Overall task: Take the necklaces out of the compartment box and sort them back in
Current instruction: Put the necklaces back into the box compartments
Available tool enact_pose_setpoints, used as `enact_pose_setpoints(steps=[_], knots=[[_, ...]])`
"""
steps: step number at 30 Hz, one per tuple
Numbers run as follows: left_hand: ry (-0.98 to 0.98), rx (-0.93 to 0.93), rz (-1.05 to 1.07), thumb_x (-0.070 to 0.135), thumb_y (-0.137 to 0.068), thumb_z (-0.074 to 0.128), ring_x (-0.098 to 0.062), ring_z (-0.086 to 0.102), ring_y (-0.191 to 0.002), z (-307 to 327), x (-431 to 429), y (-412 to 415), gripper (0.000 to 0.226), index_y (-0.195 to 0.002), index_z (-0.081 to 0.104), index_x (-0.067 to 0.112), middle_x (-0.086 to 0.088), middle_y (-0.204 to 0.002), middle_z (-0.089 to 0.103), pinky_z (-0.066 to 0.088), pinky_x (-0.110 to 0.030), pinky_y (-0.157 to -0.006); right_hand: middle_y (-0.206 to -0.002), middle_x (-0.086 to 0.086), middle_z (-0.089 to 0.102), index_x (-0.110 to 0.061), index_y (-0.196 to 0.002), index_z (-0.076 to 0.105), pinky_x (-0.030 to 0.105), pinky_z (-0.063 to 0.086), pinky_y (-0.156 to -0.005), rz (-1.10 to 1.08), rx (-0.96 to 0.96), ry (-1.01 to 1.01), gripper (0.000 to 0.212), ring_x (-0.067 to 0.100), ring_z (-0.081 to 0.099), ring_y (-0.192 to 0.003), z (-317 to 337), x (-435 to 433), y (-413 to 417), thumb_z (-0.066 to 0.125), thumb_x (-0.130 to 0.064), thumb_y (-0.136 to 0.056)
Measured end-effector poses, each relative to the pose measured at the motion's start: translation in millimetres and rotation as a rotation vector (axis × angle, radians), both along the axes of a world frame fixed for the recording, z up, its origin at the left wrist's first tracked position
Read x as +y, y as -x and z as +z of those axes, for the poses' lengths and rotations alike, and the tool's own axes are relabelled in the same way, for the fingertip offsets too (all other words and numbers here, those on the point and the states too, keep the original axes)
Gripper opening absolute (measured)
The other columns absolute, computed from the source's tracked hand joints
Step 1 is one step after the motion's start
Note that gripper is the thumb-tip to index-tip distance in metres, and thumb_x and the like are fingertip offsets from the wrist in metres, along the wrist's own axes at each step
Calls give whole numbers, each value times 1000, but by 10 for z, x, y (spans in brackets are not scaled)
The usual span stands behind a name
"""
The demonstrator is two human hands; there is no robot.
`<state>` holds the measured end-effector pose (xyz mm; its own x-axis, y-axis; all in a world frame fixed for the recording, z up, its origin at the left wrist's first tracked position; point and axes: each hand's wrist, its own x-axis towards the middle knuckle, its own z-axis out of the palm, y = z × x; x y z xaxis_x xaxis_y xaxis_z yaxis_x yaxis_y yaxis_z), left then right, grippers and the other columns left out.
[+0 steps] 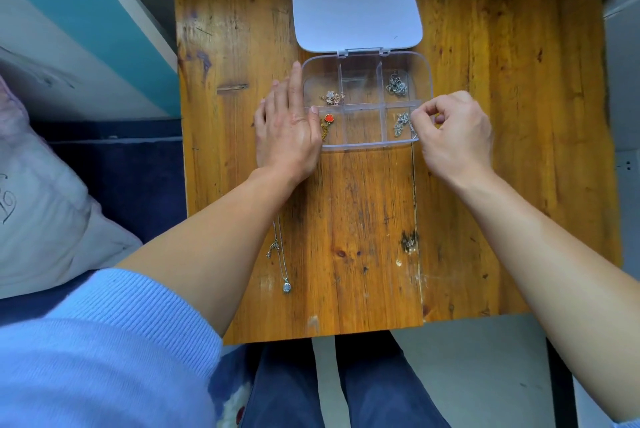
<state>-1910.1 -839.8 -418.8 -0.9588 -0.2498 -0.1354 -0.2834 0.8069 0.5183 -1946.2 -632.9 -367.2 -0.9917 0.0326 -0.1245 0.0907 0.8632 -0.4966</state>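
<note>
Clear compartment box is sitting open mid-table, lid lying flat toward the far edge of the wooden table. Left hand is lying flat against the box's left wall, thumb over the rim. Right hand is pinching a silver necklace in the near-right compartment. Red-heart gold necklace near-left, flower necklace far-left, silver chain far-right. Two middle compartments holding nothing. Loose pendant necklace is lying near the table's near-left edge.

Open clear compartment box, necklaces inside
</note>
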Motion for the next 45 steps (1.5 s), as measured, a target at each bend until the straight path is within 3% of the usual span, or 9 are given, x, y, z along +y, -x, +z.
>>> enact_pose_setpoints(steps=[5, 8, 12, 17, 21, 27, 32, 41, 45], knots=[[-31, -85, -91, 46, -101, 28, -26, 17, -147, 135, -118, 13, 64, -154, 2, 21, -10, -158, 25, 14, -44, -117, -100, 4, 63, -19, -94, 71, 36, 47, -75, -43, 78, 87, 15, 24, 60, -87, 64, 3, -258, 60, -27, -87], [-125, -41, -80, 48, -99, 37, -27, 36, -135, 278, -299, -49, 61, -150, 25, 17, -11, -146, 41, 31, -44, -108, -94, -1, 62, -19, -94, 70, 39, 51, -73, -57, 94, 166, 11, 18, 59, -78, 102, -57, -549, 63, -24, -86], [-124, -30, -62, 36, -93, 58, -21, 60, -99, 352, -624, -409, 35, -119, 61, 14, -6, -107, 63, 52, -41, -87, -87, -4, 66, -20, -90, 71, 39, 53, -68, 29, -92, 206, 6, 14, 61, -72, -5, -274, -1119, 68, -21, -86], [-181, -193, 17, 36, -86, 69, -18, 61, -73, 237, -755, -774, 21, -87, 70, 15, 2, -75, 65, 57, -42, -69, -78, -16, 61, -29, -89, 66, 28, 49, -61, 215, -335, 130, 13, 5, 57, -69, -195, -614, -1849, 67, -40, -84], [-288, -252, 192, 43, -82, 72, -23, 66, -70, 156, -705, -770, 28, -79, 67, 16, -1, -73, 68, 57, -44, -68, -78, -19, 56, -33, -92, 61, 24, 37, -56, 300, -334, -23, 31, 1, 51, -71, -276, -817, -2161, 62, -61, -78], [-212, -332, 219, 35, -78, 78, -22, 65, -77, 202, -591, -454, 24, -77, 67, 14, -2, -78, 69, 53, -35, -68, -77, -9, 62, -23, -79, 68, 24, 32, -53, 286, -264, -63, 11, 13, 61, -69, -285, -903, -2253, 72, -32, -84], [-297, -469, 204, 19, -86, 65, -32, 70, -81, 232, -627, -301, 20, -85, 71, -1, -18, -84, 73, 58, -47, -76, -72, -13, 57, -25, -85, 64, 25, 35, -53, 211, -269, -25, 16, 11, 60, -66, -262, -894, -2221, 65, -41, -86], [-220, -271, 191, 20, -82, 69, -23, 66, -74, 235, -652, -462, 10, -76, 67, 12, -4, -74, 67, 58, -42, -72, -72, -12, 56, -24, -80, 63, 24, 33, -50, 181, -274, 64, 13, 10, 54, -60, -328, -1028, -2275, 67, -35, -86], [-168, -192, -77, 17, -85, 65, -23, 61, -88, 276, -625, -577, 8, -93, 68, 16, -4, -94, 62, 52, -37, -74, -70, -9, 61, -24, -77, 58, 29, 48, -56, 4, -397, 313, 12, 9, 58, -63, -264, -921, -2246, 67, -21, -84]])
